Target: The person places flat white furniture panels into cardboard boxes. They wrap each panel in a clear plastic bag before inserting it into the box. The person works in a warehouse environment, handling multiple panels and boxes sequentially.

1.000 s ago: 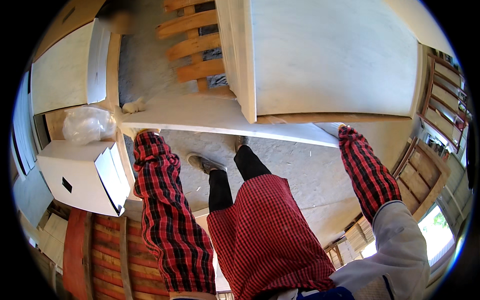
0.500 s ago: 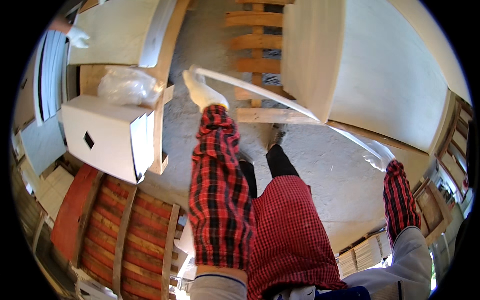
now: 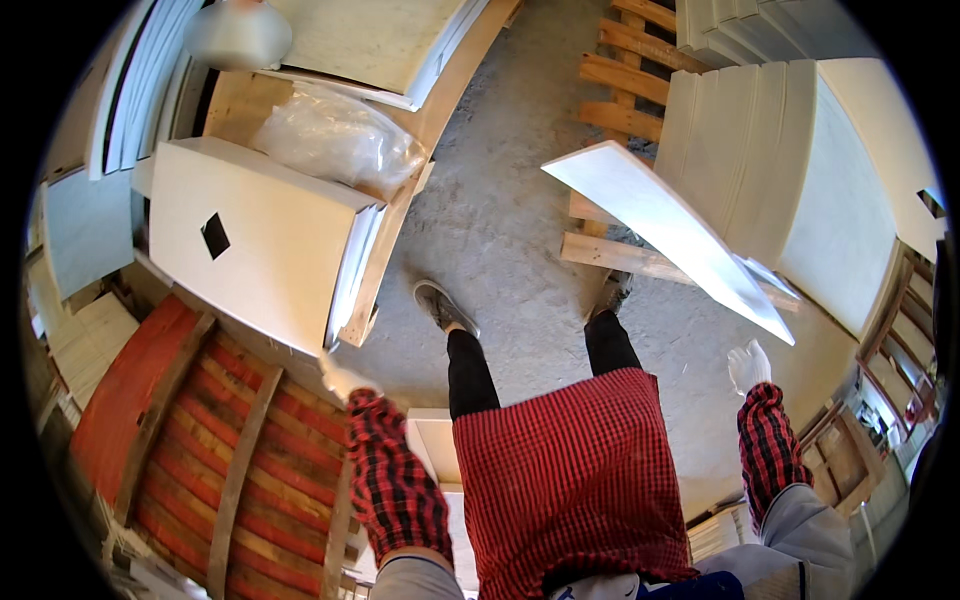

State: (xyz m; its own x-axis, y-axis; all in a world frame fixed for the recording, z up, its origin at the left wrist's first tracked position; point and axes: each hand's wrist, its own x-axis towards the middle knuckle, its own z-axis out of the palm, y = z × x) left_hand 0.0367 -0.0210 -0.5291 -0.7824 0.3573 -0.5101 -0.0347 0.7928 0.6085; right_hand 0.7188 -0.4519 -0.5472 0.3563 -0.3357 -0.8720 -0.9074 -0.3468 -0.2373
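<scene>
My right hand, in a white glove, has its fingers apart and holds nothing. Just beyond it, a long white panel is tilted against the near side of a stack of pale panels on a wooden pallet. My left hand, also gloved, is stretched out at the lower corner of a white panel with a diamond-shaped hole. That panel fronts several others standing on edge. The left fingertips are slightly blurred; whether they touch the corner I cannot tell.
A clear plastic bag lies behind the holed panel on a wooden pallet. A red slatted wooden pallet is at the lower left. Another person's gloved hand shows blurred at the top left. Concrete floor runs between the stacks.
Both hands have let go of the long white panel, which now rests by the right stack. My left hand has drawn back to the holed panel's corner. My view has turned slightly.
</scene>
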